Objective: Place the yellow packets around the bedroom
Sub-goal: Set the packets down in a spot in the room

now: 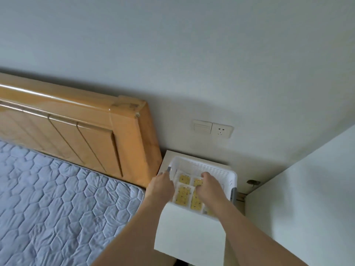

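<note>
Picking stage: left hand (162, 184) grips white basket (203, 167) rim at 9 o'clock, right hand (208, 186) curled onto yellow packets (183, 194) inside; grasp unclear. Next: lift one out cleanly.

A wooden headboard (76, 120) rises behind a quilted mattress (57, 198), a wall socket (221, 130) to its right

A white basket (226, 174) holding yellow packets (182, 193) was set on the white bedside table (190, 239), beside the bed (57, 198).
</note>
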